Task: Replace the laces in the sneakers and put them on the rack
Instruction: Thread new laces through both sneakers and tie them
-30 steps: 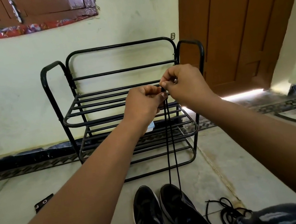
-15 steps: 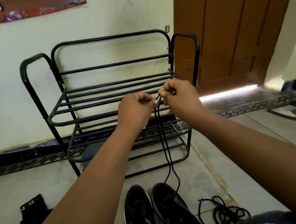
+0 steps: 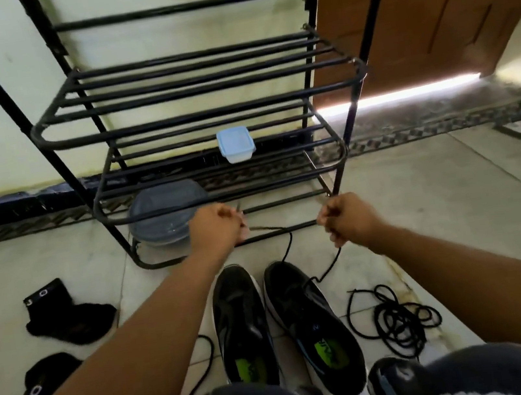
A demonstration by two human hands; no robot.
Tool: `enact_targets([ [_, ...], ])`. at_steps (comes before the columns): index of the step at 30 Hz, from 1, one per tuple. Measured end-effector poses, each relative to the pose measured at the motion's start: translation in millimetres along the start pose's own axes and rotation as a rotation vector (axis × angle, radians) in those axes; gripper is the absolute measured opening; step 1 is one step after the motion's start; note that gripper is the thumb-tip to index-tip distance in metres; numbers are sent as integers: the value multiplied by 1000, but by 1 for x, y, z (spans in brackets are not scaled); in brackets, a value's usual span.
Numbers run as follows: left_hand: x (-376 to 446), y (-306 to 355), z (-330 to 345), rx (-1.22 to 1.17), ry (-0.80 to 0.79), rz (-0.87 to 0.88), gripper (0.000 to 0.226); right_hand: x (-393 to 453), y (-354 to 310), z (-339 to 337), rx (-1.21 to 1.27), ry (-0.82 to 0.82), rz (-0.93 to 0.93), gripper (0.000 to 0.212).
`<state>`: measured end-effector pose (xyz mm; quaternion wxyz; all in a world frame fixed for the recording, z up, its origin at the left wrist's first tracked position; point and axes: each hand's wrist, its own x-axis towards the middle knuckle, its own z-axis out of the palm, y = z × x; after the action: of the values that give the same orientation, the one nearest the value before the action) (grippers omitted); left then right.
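Each hand gripped one end of the black lace (image 3: 288,244): left hand (image 3: 216,226), right hand (image 3: 346,218). The lace ran down to the right sneaker (image 3: 312,319) on the floor, before the rack (image 3: 192,119).

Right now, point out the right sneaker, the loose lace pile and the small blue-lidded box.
right sneaker (image 3: 309,319), head view, on the tongue.
loose lace pile (image 3: 398,322), head view, on the tangled coils.
small blue-lidded box (image 3: 235,143), head view, on the lid.
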<state>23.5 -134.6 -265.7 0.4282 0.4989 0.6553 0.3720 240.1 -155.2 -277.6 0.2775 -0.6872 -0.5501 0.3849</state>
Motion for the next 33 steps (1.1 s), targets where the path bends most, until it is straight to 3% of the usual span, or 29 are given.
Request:
enact_targets([
  [3,-2,-37,14,289,-234,104,24,-8,23,25,-211,-129,-39,22],
  [6,0,-39,28,415,-350,169,9,-16,22,44,-451,-297,-169,17],
  [10,-13,-43,51,581,-458,282,14,-16,23,64,-643,-483,-219,20],
  [16,-25,-75,65,839,-580,276,27,-20,40,78,-726,-535,-99,15],
  [19,-27,-85,67,953,-638,207,35,-21,46,77,-668,-566,-68,16],
  [22,-24,-83,64,955,-528,165,34,-24,53,70,-546,-569,-22,19],
  [25,-21,-68,52,1016,-411,133,24,-18,51,58,-372,-428,31,28],
  [28,-21,-61,46,1140,-472,66,9,-11,48,48,-151,-298,126,36],
  [30,-23,-57,48,1031,-496,117,19,-11,42,48,-75,-283,142,36],
  [33,-26,-43,59,682,-524,254,29,-13,30,54,-66,-324,94,29],
])
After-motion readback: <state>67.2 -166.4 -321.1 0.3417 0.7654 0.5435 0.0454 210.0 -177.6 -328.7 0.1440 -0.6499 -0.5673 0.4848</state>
